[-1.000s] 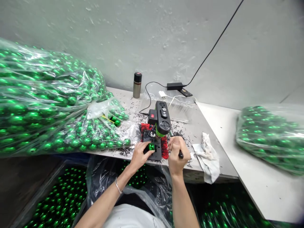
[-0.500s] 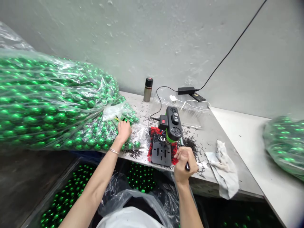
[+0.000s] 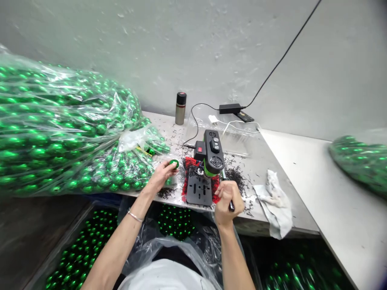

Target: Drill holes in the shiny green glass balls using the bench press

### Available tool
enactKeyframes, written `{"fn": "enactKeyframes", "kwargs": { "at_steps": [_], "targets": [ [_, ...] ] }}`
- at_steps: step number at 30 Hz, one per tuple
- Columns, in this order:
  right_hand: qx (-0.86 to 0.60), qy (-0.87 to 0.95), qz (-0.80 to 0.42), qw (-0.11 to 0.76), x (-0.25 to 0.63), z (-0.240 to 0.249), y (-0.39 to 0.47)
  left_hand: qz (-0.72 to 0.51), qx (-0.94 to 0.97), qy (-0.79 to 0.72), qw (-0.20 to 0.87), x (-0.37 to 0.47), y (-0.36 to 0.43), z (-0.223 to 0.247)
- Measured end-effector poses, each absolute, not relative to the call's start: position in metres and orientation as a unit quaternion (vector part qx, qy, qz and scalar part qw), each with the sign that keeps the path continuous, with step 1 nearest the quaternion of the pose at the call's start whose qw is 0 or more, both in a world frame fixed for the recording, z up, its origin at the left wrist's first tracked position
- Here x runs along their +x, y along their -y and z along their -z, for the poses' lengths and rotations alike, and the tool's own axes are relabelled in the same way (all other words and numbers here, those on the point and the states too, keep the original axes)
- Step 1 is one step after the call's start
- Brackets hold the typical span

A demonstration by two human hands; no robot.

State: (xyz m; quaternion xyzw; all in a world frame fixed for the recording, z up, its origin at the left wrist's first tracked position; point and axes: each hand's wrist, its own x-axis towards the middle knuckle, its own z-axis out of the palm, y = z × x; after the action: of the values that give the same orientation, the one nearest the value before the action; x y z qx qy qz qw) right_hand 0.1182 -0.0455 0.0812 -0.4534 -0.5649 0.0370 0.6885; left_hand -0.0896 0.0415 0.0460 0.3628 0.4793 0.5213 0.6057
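Observation:
Between the fingertips of my left hand is a shiny green ball, left of the small bench machine. My right hand is wrapped round the machine's black lever handle. The machine has a black top and a slotted black base plate with nothing on it, over a red mat. A large clear bag of green balls lies to the left, a yellow and black item at its opening.
Behind the machine are a flask, a power adapter and cables. A white cloth hangs over the right table edge. Black scraps litter the tabletop. Below sit bags of green balls.
My left hand has come out of the bag's opening and moved right with a green ball in its fingers. My right hand is still on the handle. The view has shifted slightly.

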Motion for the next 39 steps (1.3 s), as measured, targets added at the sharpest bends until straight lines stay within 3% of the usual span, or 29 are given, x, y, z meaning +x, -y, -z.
{"fn": "enactKeyframes", "kwargs": {
  "at_steps": [4, 9, 18, 26, 39],
  "targets": [
    [-0.475, 0.568, -0.040, 0.671, 0.120, -0.103, 0.043, -0.495, 0.253, -0.430, 0.711, -0.049, -0.018, -0.035],
    [-0.477, 0.579, -0.029, 0.661, 0.121, -0.122, 0.039, -0.438, 0.263, -0.460, 0.726, -0.018, -0.005, -0.024],
    [-0.460, 0.590, -0.012, 0.663, 0.121, -0.109, 0.040, -0.365, 0.472, -0.509, 0.620, -0.006, 0.000, -0.013],
    [-0.438, 0.609, -0.005, 0.661, 0.123, -0.097, 0.046, -0.398, 0.637, -0.517, 0.410, -0.001, 0.006, 0.000],
    [-0.394, 0.634, 0.077, 0.661, 0.127, -0.020, 0.038, -0.397, 0.606, -0.522, 0.450, 0.000, 0.010, -0.009]
  ]
}}
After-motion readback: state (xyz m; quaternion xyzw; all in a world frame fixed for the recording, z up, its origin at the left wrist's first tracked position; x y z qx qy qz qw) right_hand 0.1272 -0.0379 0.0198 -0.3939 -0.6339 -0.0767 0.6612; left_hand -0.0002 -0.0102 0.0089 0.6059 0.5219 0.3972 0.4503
